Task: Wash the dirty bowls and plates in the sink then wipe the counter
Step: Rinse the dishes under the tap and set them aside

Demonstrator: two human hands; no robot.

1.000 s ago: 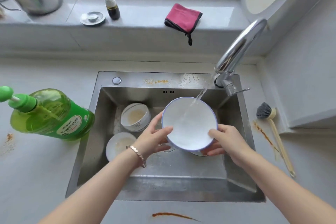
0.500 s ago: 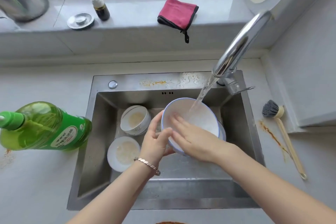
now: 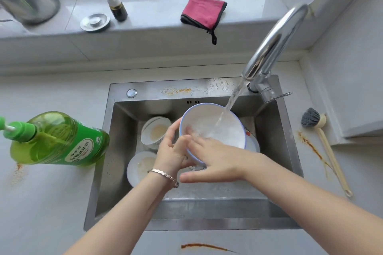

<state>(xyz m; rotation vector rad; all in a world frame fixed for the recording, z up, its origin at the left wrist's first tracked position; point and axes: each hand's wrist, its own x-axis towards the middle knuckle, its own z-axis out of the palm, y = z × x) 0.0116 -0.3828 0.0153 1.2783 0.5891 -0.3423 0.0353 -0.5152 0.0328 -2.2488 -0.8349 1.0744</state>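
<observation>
Gone from the outer right edge of the blue-rimmed bowl since a second ago and now laid inside it: right grip, released, fingers straight and flat against the wet inner wall, thumb splayed out below the near rim. Left grip clenched round the bowl's left rim, holding it tilted above the floor of the sink, a bracelet on the wrist. Water from the faucet slanting down and landing inside the bowl, just beyond the right fingertips.

Far rim of the bowl close to the sink's back wall, not touching it. Under its right edge, part of another plate showing. Left part of the basin taken up by a dirty small bowl tipped on its side and, nearer, a dirty plate lying flat, both just beside the left grip. Bare steel floor open from the forearms to the near wall and toward the right wall.

On the counter, a green soap bottle just beside the sink's left edge. Right of the sink, a long-handled brush beside a brown streak. Another streak in front of the near edge. Orange specks on the sink's back ledge.

On the windowsill, well apart from the hands: a pink cloth overhanging the edge, a spray bottle, a metal drain stopper.
</observation>
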